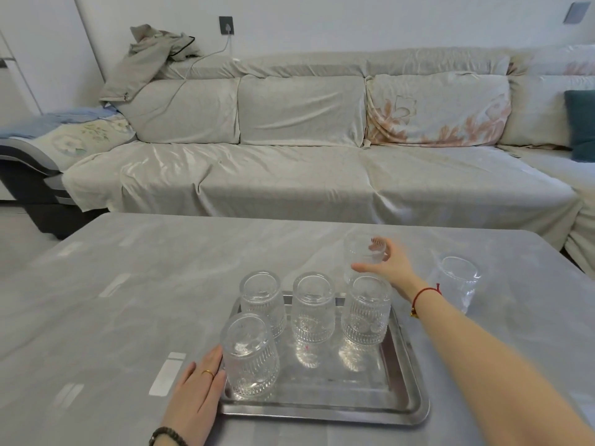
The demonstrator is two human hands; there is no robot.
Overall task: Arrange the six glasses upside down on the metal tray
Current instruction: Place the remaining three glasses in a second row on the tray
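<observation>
A metal tray [402,403] lies on the grey table near me. Several clear ribbed glasses stand upside down on it: three in the back row [262,304] [313,309] [367,312] and one at the front left [249,357]. My right hand [388,263] reaches past the tray's far right corner and grips a fifth glass [362,252] that stands on the table. A sixth glass [457,278] stands on the table further right. My left hand [196,397] rests flat on the table against the tray's left edge, fingers apart, holding nothing.
The grey table [128,300] stretches wide to the left and behind the tray. A long sofa [289,162] covered in pale cloth runs behind the table, with a jacket [151,56] draped over its left end.
</observation>
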